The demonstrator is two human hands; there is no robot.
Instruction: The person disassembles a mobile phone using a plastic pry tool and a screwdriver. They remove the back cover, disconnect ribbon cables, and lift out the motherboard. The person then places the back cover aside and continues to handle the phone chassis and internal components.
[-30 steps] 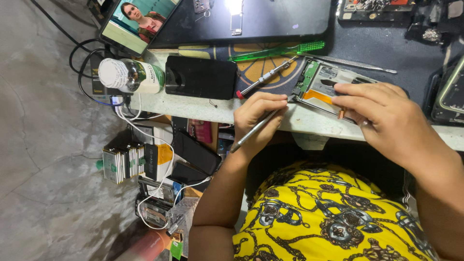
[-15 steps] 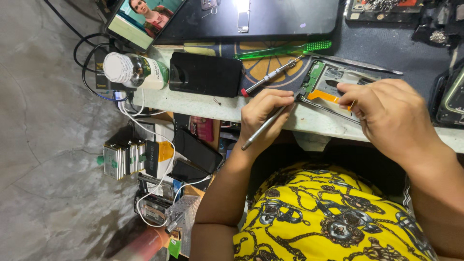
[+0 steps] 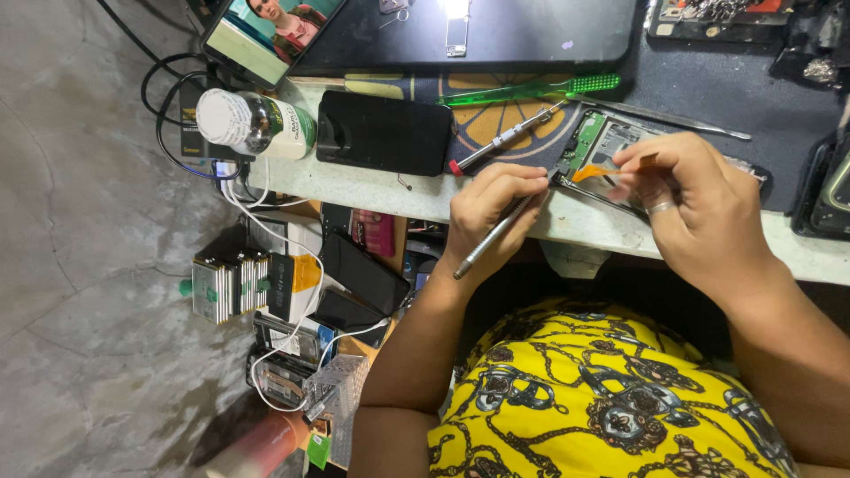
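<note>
The left hand [image 3: 496,212] is curled closed at frame centre, while the right hand [image 3: 699,208] is pinched shut at the upper right, forearms bent inward.

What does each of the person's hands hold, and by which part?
The left hand grips a metal tool near its tip end. The right hand pinches the free end of an orange ribbon cable.

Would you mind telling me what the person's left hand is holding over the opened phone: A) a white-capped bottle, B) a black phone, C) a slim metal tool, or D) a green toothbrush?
C: the left hand grips a slim metal tool with its tip at the edge of the opened phone, while the right hand pinches an orange strip there.
</note>
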